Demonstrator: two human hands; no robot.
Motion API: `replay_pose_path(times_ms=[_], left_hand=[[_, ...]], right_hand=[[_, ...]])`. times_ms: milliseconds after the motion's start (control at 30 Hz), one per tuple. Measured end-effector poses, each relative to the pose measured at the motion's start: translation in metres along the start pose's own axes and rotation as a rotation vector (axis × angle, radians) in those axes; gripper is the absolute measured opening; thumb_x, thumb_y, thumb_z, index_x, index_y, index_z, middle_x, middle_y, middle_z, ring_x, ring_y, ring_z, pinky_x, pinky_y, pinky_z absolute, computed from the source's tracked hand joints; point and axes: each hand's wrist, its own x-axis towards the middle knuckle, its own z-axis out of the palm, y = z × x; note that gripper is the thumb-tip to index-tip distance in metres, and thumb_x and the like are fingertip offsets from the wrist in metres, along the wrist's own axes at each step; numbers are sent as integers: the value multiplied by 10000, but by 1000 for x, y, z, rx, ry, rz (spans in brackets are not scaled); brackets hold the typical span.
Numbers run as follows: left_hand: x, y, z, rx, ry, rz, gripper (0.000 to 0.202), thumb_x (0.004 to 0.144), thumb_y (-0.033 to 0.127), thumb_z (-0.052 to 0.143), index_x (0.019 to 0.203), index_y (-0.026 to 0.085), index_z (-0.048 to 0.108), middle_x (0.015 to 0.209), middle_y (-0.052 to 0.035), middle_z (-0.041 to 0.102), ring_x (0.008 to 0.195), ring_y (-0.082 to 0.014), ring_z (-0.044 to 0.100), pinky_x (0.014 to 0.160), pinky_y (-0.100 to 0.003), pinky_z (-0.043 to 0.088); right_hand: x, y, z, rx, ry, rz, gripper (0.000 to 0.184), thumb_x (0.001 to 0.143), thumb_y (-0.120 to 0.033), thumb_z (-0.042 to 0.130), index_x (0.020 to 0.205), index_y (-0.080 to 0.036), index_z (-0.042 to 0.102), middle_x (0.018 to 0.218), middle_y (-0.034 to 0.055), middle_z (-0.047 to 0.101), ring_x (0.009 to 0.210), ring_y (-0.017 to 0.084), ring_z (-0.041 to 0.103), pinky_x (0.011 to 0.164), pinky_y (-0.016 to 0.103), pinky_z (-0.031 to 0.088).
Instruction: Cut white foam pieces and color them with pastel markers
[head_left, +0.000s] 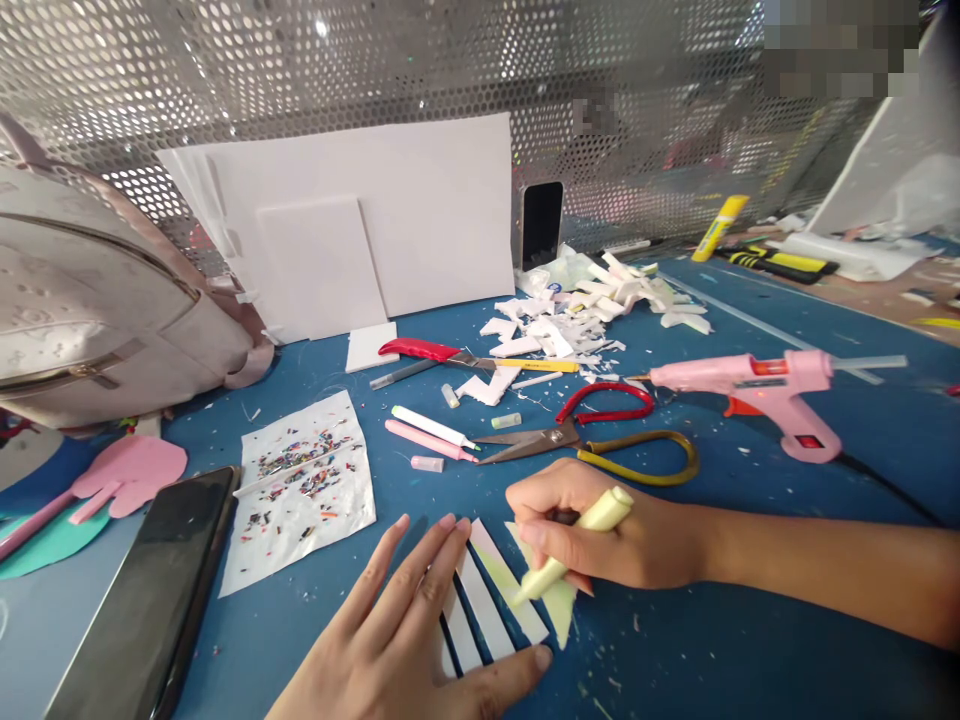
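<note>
Near the front of the blue table my left hand (412, 630) lies flat, fingers spread, across several narrow white strips (484, 600). My right hand (600, 540) is closed around a pale yellow marker (581, 540), which slants down to the left. Its tip is at the rightmost strip (506, 575), whose upper part is tinted yellow-green. Under my right hand lies a pointed pale yellow-green piece (559, 605), partly hidden. Just beyond are scissors (577, 437) with one red and one yellow handle, a white marker (431, 427) and a pink marker (427, 440).
A pink glue gun (757, 385) stands at right, its cord trailing. White offcuts (570, 320) are heaped behind, near an upright phone (541, 225) and white boards (442, 220). To the left are a paper with colourful bits (300, 490), another phone (150, 600) and a bag (97, 300).
</note>
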Motion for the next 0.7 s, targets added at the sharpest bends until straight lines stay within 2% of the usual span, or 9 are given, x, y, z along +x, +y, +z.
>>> replay_pose_path(times_ms=[67,233,700], left_hand=[[2,-1,-1,12,-9,-5,639,1022,421,464,1563,374,128,1318,-185,628,1257,-309,599,930,-476,565],[3,-3,-2,37,-10,49,613,1030,458,412,1565,359,130,1285,-195,648,1213,-318,631,869,-467,595],[4,-2,1,54,8,30,626,1018,479,434,1562,374,143,1267,-180,661,1205,-308,638,876,-463,595]], right_hand=[[0,1,0,-9,-32,-3,405,975,-423,499,670,-155,506,522,-27,509,413,78,469,406,175,334],[-2,1,1,-42,-18,-12,386,975,-421,495,691,-160,509,528,-25,517,423,89,490,419,184,355],[-2,1,2,-153,-14,-105,394,993,-382,443,666,-169,495,511,-24,522,464,100,505,493,212,395]])
